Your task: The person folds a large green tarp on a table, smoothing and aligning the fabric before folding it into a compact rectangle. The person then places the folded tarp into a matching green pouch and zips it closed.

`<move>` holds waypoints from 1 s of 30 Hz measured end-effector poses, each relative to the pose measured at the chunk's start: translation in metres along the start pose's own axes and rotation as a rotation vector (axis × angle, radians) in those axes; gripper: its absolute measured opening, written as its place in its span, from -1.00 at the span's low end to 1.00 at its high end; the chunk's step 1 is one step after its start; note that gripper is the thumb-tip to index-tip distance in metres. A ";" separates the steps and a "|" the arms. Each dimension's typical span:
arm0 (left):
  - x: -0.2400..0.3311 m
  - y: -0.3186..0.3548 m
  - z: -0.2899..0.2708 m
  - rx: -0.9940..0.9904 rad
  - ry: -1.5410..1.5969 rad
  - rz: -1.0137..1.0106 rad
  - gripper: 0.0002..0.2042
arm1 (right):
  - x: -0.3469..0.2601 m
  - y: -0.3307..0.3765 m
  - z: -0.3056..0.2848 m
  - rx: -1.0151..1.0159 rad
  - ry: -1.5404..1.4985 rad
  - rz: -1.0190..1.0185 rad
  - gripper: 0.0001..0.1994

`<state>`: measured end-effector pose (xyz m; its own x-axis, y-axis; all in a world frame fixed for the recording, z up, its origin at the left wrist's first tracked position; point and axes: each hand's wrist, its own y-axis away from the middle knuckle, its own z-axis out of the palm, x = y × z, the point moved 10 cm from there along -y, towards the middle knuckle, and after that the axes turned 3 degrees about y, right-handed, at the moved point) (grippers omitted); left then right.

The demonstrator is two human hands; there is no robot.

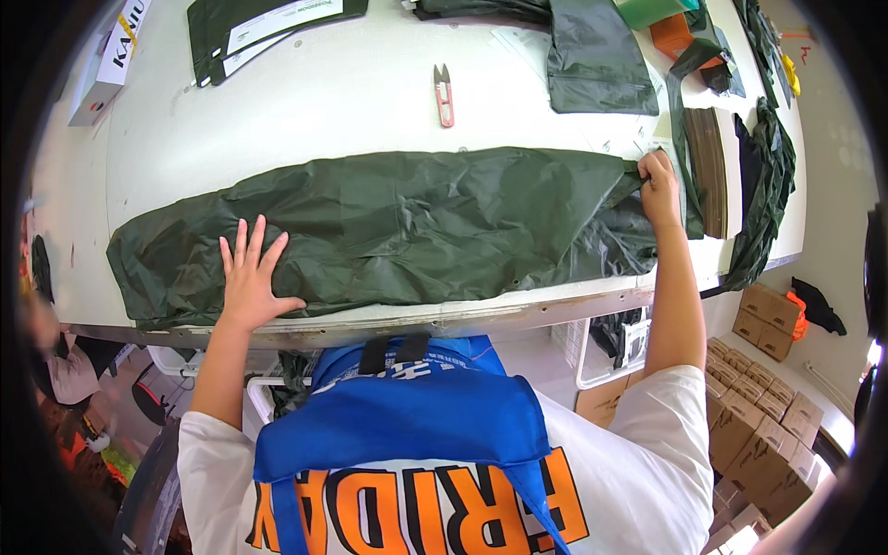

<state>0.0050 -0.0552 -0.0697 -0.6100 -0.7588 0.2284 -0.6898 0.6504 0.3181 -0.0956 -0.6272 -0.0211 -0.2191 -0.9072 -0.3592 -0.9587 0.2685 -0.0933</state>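
Note:
A long piece of dark green, shiny waterproof fabric (398,222) lies across the near part of the white table, wrinkled and folded lengthwise. My left hand (250,276) rests flat on its left part with the fingers spread. At the right end my right hand (658,181) is closed on the fabric's upper corner. Below that corner the cloth lies turned over, and a darker layer (610,242) shows beneath it. Whether the piece is a garment or a cover, I cannot tell.
Beyond the fabric lie red-handled thread snips (445,100), a folded dark green packet (601,65) and dark pouches with white labels (277,28). A stack of brown cardboard sheets (710,171) stands at the right, beside hanging dark cloth (766,194). Cartons (758,444) are piled on the floor.

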 end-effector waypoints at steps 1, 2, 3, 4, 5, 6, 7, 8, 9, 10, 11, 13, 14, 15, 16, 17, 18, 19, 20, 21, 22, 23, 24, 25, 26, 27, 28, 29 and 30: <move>-0.001 -0.001 0.002 0.008 0.000 0.006 0.11 | 0.010 0.005 0.006 0.041 -0.007 0.008 -0.78; -0.002 -0.002 0.002 0.016 -0.001 0.011 0.11 | 0.019 0.009 0.012 0.082 -0.015 0.017 -0.79; -0.003 -0.003 0.002 0.000 -0.003 0.010 0.11 | 0.023 0.009 0.019 0.116 -0.048 0.034 -0.79; -0.001 -0.004 0.000 -0.012 -0.018 0.010 0.11 | 0.025 0.009 0.021 0.144 -0.054 0.052 -0.79; 0.002 -0.005 -0.002 -0.025 -0.034 0.011 0.11 | 0.034 0.010 0.023 0.137 -0.029 0.093 -0.78; 0.005 -0.006 -0.004 -0.038 -0.050 0.013 0.11 | 0.042 0.013 0.027 0.130 -0.005 0.135 -0.77; 0.020 -0.005 -0.014 0.046 -0.019 0.068 0.10 | 0.026 0.012 0.020 0.157 0.038 0.053 -0.76; 0.041 -0.007 -0.024 0.129 0.013 0.126 0.09 | 0.009 0.010 0.010 0.184 0.082 -0.027 -0.75; 0.082 -0.008 -0.030 0.188 0.029 0.286 0.04 | -0.009 0.011 0.002 0.201 0.122 -0.113 -0.74; 0.128 -0.013 -0.028 0.124 0.048 0.432 -0.03 | -0.013 0.013 0.005 0.140 0.160 -0.148 -0.69; 0.169 -0.013 -0.023 0.166 0.028 0.545 -0.09 | -0.029 0.011 0.003 0.138 0.192 -0.201 -0.69; 0.236 -0.035 -0.024 0.156 0.161 0.642 -0.19 | -0.049 0.014 0.005 0.126 0.258 -0.275 -0.70; 0.261 -0.045 -0.027 0.286 0.146 0.698 -0.31 | -0.047 0.014 0.010 0.110 0.251 -0.282 -0.71; 0.280 -0.056 -0.027 0.398 0.131 0.760 -0.40 | -0.050 0.013 0.008 0.107 0.251 -0.287 -0.72; 0.296 -0.074 -0.023 0.270 0.178 0.768 -0.53 | -0.050 0.014 0.006 0.104 0.249 -0.292 -0.73; 0.293 -0.089 -0.021 0.141 0.241 0.691 -0.58 | -0.043 0.015 0.000 0.143 0.189 -0.282 -0.73; 0.290 -0.102 -0.019 0.013 0.301 0.610 -0.62 | -0.033 0.015 -0.006 0.183 0.127 -0.273 -0.73; 0.278 -0.110 -0.051 0.141 0.474 0.574 -0.65 | -0.023 0.019 -0.011 0.221 0.069 -0.252 -0.74; 0.257 -0.117 -0.082 0.265 0.641 0.532 -0.67 | -0.009 0.021 -0.013 0.212 0.001 -0.134 -0.74; 0.245 -0.124 -0.095 0.239 0.654 0.516 -0.66 | -0.010 0.024 -0.015 0.242 -0.048 -0.119 -0.74; 0.237 -0.127 -0.104 0.220 0.667 0.493 -0.64 | -0.013 0.026 -0.017 0.270 -0.098 -0.113 -0.74; 0.244 -0.124 -0.106 0.186 0.656 0.502 -0.63 | -0.009 0.030 -0.014 0.281 -0.088 -0.079 -0.74; 0.252 -0.117 -0.101 0.197 0.663 0.567 -0.63 | -0.007 0.032 -0.010 0.294 -0.079 -0.056 -0.74; 0.265 -0.108 -0.081 0.076 0.569 0.618 -0.60 | -0.005 0.030 -0.008 0.309 -0.072 -0.037 -0.75; 0.278 -0.099 -0.060 -0.046 0.474 0.665 -0.55 | -0.007 0.028 -0.005 0.270 -0.010 -0.066 -0.75; 0.287 -0.094 -0.034 -0.189 0.420 0.656 -0.50 | -0.007 0.027 -0.002 0.226 0.052 -0.097 -0.75; 0.296 -0.087 -0.007 -0.336 0.367 0.644 -0.43 | -0.007 0.029 0.001 0.180 0.114 -0.125 -0.75; 0.295 -0.085 0.015 -0.408 0.255 0.602 -0.37 | 0.000 0.026 0.014 0.025 0.209 -0.093 -0.74; 0.296 -0.083 0.025 -0.398 0.270 0.617 -0.37 | -0.007 0.024 0.012 0.011 0.244 -0.135 -0.72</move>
<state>-0.1285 -0.3330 -0.0511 -0.6864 -0.2802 0.6711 -0.0337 0.9341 0.3555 -0.1149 -0.6107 -0.0322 -0.1280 -0.9859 -0.1082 -0.9804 0.1422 -0.1361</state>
